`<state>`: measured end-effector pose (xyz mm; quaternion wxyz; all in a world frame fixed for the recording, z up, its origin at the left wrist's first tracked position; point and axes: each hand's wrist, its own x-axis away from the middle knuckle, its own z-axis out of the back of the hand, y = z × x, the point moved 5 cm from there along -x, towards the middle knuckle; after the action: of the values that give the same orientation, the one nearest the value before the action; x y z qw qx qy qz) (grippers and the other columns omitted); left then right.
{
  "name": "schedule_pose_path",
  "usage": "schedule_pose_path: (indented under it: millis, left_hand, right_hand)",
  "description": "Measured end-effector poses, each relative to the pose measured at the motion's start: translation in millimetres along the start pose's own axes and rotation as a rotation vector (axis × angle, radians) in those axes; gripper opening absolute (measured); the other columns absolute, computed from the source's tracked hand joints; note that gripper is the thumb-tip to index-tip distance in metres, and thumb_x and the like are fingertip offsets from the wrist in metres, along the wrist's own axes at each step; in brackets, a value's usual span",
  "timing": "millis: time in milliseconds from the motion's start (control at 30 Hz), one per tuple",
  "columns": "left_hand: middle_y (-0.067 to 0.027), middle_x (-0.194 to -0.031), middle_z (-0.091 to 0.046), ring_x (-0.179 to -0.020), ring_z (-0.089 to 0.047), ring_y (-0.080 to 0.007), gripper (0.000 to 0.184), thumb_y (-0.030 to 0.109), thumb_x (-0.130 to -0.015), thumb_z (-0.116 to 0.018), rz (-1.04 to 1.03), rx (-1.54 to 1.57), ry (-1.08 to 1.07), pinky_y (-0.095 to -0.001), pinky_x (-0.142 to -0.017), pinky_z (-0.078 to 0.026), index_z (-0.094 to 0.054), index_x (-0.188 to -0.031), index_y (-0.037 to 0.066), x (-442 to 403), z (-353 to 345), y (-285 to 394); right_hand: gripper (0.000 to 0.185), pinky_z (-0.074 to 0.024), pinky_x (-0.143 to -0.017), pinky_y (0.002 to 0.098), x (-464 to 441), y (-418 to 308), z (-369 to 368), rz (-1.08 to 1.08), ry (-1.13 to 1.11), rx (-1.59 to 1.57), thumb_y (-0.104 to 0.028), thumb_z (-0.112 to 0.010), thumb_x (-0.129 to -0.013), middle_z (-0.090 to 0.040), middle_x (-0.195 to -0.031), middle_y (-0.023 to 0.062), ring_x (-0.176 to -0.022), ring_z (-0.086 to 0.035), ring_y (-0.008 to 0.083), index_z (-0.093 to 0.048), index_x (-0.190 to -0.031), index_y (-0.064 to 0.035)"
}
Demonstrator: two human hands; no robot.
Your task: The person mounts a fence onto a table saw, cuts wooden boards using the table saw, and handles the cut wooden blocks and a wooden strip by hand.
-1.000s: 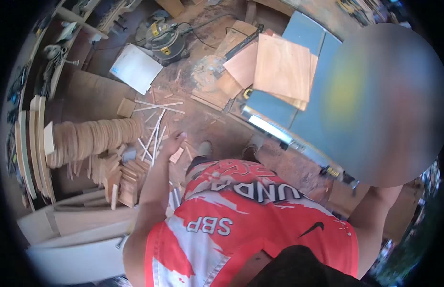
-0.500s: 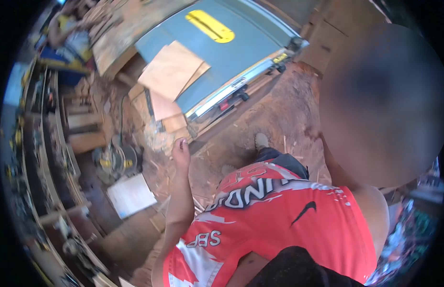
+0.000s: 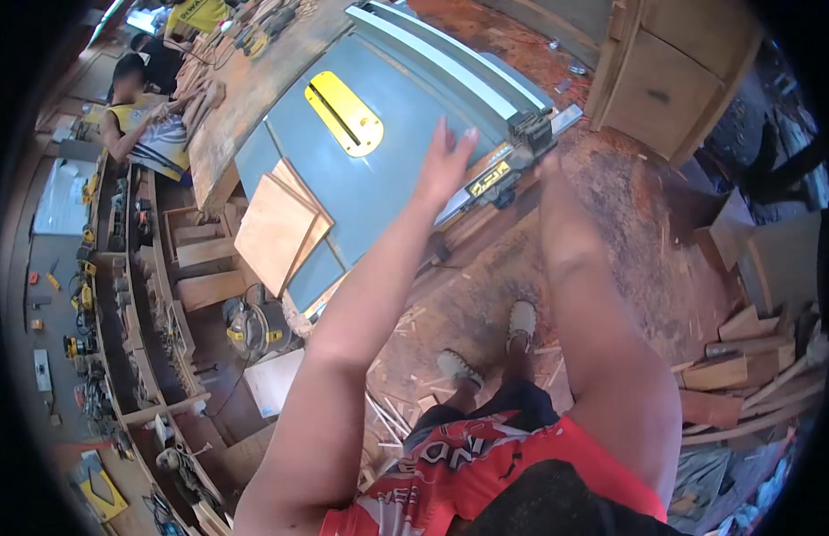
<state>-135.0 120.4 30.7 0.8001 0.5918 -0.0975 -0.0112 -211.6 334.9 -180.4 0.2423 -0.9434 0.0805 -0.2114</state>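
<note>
My left hand (image 3: 445, 168) is over the blue-grey top of the table saw (image 3: 401, 116), fingers apart, with nothing in it. My right hand (image 3: 550, 168) is beside the right end of the saw's fence (image 3: 532, 134), near its front rail; its fingers are partly hidden there, and whether they touch it cannot be made out. A yellow insert plate (image 3: 345, 114) with a dark slot lies in the saw top. Square wooden panels (image 3: 273, 228) lie stacked at the saw's left corner.
A person in a yellow and white top (image 3: 151, 134) is at a wooden workbench (image 3: 280, 67), upper left. A shop vacuum (image 3: 253, 329) stands below the panels. A wooden cabinet (image 3: 664, 80) is at upper right, and wood offcuts (image 3: 736, 375) are piled at right.
The view has swung right toward the saw. My left hand has moved from above the floor to over the saw top. My right hand has come to the fence's end.
</note>
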Motion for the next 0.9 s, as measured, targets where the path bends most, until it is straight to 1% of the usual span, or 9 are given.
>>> schedule_pose_path:
  millis: [133, 467, 533, 600, 667, 700, 767, 833, 900]
  left_hand:
    - [-0.0246, -0.153, -0.027, -0.139, -0.033, -0.035, 0.099, 0.05, -0.09, -0.062, 0.039, 0.362, 0.065, -0.0375, -0.108, -0.034, -0.009, -0.151, -0.006, -34.9, -35.6, 33.1]
    - [-0.0301, -0.136, -0.045, -0.126, -0.046, -0.0325, 0.093, 0.041, -0.085, -0.069, 0.114, 0.068, 0.138, -0.0378, -0.107, -0.035, -0.024, -0.145, -0.014, -52.2, -38.4, 22.6]
    - [-0.0297, -0.135, -0.046, -0.125, -0.047, -0.0321, 0.094, 0.04, -0.084, -0.07, 0.113, 0.12, 0.126, -0.0372, -0.105, -0.036, -0.022, -0.145, -0.014, -51.2, -39.6, 25.8]
    - [-0.0272, -0.132, -0.049, -0.12, -0.05, -0.0295, 0.096, 0.038, -0.083, -0.072, 0.033, 0.21, 0.023, -0.0357, -0.102, -0.04, -0.02, -0.146, -0.013, -52.9, -37.8, 32.3]
    - [-0.0242, -0.129, -0.052, -0.118, -0.051, -0.0263, 0.088, 0.036, -0.08, -0.074, 0.064, 0.107, 0.155, -0.0357, -0.1, -0.041, -0.029, -0.142, -0.009, -60.5, -34.6, 12.0]
    - [-0.0237, -0.129, -0.052, -0.118, -0.052, -0.0258, 0.088, 0.034, -0.079, -0.075, 0.039, 0.133, 0.13, -0.0359, -0.1, -0.041, -0.029, -0.141, -0.008, -60.8, -34.4, 14.0]
    - [-0.0255, -0.132, -0.049, -0.122, -0.049, -0.0287, 0.091, 0.034, -0.079, -0.075, 0.003, 0.132, 0.165, -0.0369, -0.103, -0.039, -0.026, -0.143, -0.008, -63.6, -34.5, 6.9]
    - [-0.0272, -0.135, -0.045, -0.126, -0.046, -0.0316, 0.094, 0.033, -0.078, -0.076, -0.051, 0.122, 0.2, -0.0379, -0.106, -0.037, -0.023, -0.144, -0.008, -66.9, -30.8, 12.1]
    - [-0.0325, -0.144, -0.033, -0.138, -0.032, -0.0387, 0.096, 0.031, -0.078, -0.075, -0.292, -0.311, 0.338, -0.0384, -0.114, -0.028, -0.019, -0.145, -0.009, -55.0, -18.0, 33.6]
  right_hand:
    - [0.035, -0.0525, -0.084, 0.0398, -32.5, 11.8, -4.7, -0.116, -0.13, -0.126, -0.027, -0.049, -0.098, -0.065, -0.111, 0.0085, -0.1, -0.064, 0.0221, -0.058, -0.122, -0.0038]
    - [0.034, -0.053, -0.083, 0.0408, -7.4, 27.0, 16.0, -0.201, -0.242, -0.251, -0.023, -0.049, -0.099, -0.064, -0.111, 0.0078, -0.099, -0.064, 0.0209, -0.053, -0.126, -0.0035]
    - [0.045, -0.0547, -0.074, 0.036, 55.7, 13.0, 36.3, 0.154, -0.152, 0.42, -0.044, -0.04, -0.103, -0.062, -0.105, 0.0067, -0.089, -0.063, 0.0192, -0.051, -0.127, -0.0065]
    - [0.052, -0.053, -0.066, 0.0314, 120.6, 44.8, 44.8, -0.221, -0.166, 0.338, -0.05, -0.039, -0.102, -0.061, -0.096, 0.0074, -0.078, -0.061, 0.0198, -0.047, -0.13, -0.0076]
    - [0.053, -0.0504, -0.062, 0.0312, 184.5, 46.7, 6.0, -0.577, -0.235, 0.292, -0.052, -0.041, -0.101, -0.059, -0.089, 0.0089, -0.07, -0.058, 0.0216, -0.044, -0.131, -0.0088]
    - [0.053, -0.0504, -0.062, 0.0312, 183.4, 58.8, 8.2, -0.579, -0.243, 0.304, -0.052, -0.041, -0.101, -0.059, -0.089, 0.0089, -0.07, -0.058, 0.0216, -0.044, -0.131, -0.0088]
    - [0.055, -0.0494, -0.06, 0.034, 178.9, 84.6, 20.7, -0.537, -0.08, 0.057, -0.052, -0.041, -0.101, -0.06, -0.091, 0.0134, -0.069, -0.059, 0.0242, -0.041, -0.135, -0.0088]
    - [0.052, -0.0498, -0.063, 0.0349, 193.9, 64.3, -7.5, -0.229, -0.001, 0.308, -0.05, -0.042, -0.101, -0.061, -0.089, 0.0129, -0.072, -0.061, 0.0242, -0.044, -0.128, -0.006]
    - [0.05, -0.05, -0.064, 0.0345, 202.1, 56.6, -17.8, -0.046, -0.01, 0.419, -0.05, -0.042, -0.101, -0.061, -0.088, 0.0113, -0.073, -0.061, 0.0226, -0.046, -0.124, -0.0059]
